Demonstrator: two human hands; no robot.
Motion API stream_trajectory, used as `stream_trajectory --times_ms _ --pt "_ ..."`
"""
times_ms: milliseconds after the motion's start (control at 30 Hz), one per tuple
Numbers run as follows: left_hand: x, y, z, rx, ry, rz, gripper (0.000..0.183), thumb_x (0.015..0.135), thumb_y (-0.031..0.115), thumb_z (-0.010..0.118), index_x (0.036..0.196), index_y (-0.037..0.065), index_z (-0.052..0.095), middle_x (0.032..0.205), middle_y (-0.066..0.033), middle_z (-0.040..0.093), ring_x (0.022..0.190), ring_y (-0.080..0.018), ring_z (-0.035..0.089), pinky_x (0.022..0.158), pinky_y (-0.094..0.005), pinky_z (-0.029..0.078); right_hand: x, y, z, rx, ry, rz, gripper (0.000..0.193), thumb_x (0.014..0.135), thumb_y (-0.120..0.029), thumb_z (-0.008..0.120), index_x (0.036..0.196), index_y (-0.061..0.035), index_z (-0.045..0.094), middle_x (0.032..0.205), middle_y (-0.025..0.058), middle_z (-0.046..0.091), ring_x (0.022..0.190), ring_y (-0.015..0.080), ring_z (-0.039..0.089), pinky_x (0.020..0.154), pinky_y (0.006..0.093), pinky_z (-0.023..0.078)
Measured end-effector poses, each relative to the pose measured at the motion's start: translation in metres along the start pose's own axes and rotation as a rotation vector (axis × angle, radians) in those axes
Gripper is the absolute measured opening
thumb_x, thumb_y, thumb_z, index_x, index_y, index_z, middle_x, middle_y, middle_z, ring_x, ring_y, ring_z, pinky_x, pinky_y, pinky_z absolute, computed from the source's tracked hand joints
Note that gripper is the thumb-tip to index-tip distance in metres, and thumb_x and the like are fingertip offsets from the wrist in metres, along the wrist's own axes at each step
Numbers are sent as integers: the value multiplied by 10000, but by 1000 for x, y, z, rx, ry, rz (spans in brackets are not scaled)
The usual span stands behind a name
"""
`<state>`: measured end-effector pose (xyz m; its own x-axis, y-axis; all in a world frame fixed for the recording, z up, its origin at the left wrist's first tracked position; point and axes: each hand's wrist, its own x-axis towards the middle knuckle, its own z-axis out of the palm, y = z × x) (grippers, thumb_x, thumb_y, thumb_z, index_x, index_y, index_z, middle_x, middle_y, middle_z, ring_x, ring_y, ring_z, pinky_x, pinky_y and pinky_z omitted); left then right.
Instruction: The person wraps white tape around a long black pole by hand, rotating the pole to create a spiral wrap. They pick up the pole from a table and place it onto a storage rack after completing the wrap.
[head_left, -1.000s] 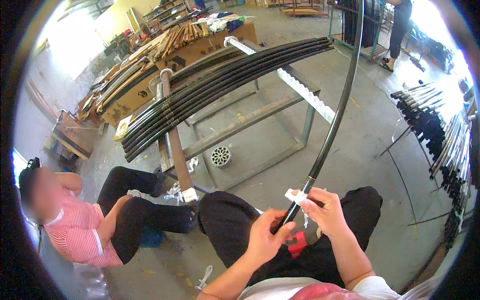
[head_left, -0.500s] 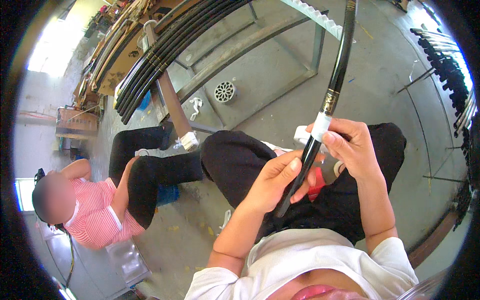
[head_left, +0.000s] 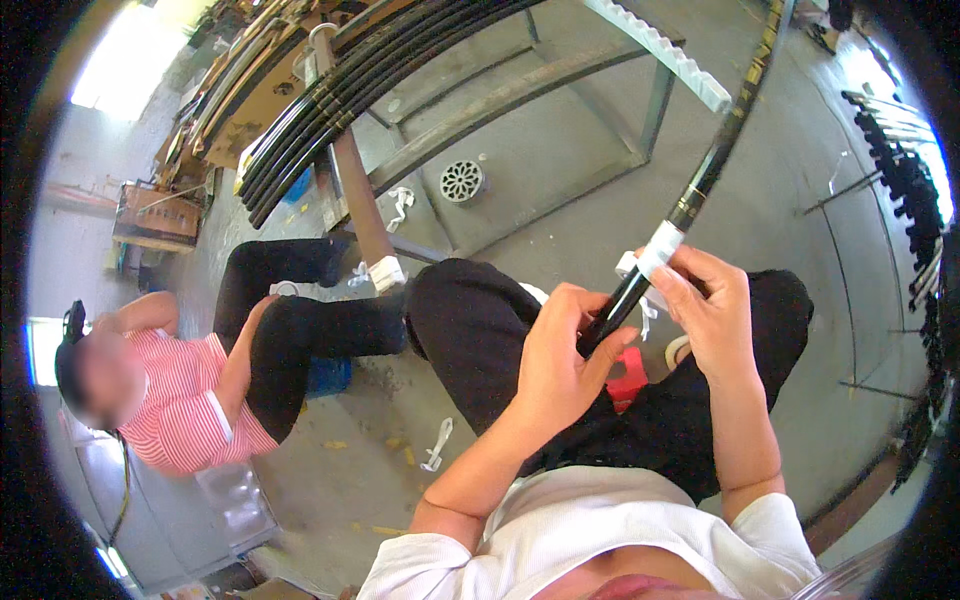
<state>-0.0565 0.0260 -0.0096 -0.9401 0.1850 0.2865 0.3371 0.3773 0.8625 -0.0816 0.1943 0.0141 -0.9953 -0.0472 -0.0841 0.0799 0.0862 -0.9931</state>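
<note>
A glossy black pole (head_left: 712,165) with gold bands slants from the upper right down toward my lap. My left hand (head_left: 560,350) is closed round its lower part, which hides the end. White tape (head_left: 660,247) circles the pole just above that grip. There, my right hand (head_left: 718,315) is closed, thumb and fingers pinching the tape against the pole. A white tape roll (head_left: 627,264) shows partly behind the pole, and a loose white strip hangs below. Between my legs lie a red object (head_left: 627,378) and a pale ring (head_left: 678,350), both partly hidden.
Several black poles (head_left: 335,110) rest on a metal stand (head_left: 362,200) ahead left. A white notched strip (head_left: 665,50) lies along the frame's far right. Another person (head_left: 190,400) in a striped shirt sits at left. More poles (head_left: 895,175) are racked at right. A round grate (head_left: 462,181) lies ahead.
The pole has tilted further right and its lower end has gone behind my left hand. My left fingers now wrap over it from above. The right hand stays at the tape, slightly shifted.
</note>
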Motion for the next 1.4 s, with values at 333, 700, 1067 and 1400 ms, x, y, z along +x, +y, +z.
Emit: stream_trajectory --times_ms 333,700,1067,1400 --pt "-20 -16 -16 -721 -314 -314 244 923 172 518 1118 29 487 868 -27 583 751 -88 570 620 -241 476 -19 8 -8 41 72 23 241 768 -205 607 863 14 640 652 -39 503 534 23 380 461 193 265" --pt "-126 -176 -69 -437 531 -932 124 885 145 535 931 39 581 825 -38 603 752 -107 559 685 -258 463 -36 8 -68 -104 209 -264 275 871 -217 533 988 28 577 923 101 564 776 125 540 623 257 460" --pt "-165 -336 48 -1071 484 -1415 443 779 331 647 1128 92 517 1034 -61 542 876 -215 554 777 -382 488 -40 -8 -82 -171 383 -199 312 856 -209 522 994 68 562 1022 145 549 918 228 568 791 330 516" --pt "-105 -358 103 -1236 450 -1593 422 865 314 507 1206 68 471 1165 -112 506 1066 -255 497 787 -396 480 -19 -35 -25 -81 200 -36 346 720 -322 629 801 14 653 626 -40 494 522 29 379 470 197 250"
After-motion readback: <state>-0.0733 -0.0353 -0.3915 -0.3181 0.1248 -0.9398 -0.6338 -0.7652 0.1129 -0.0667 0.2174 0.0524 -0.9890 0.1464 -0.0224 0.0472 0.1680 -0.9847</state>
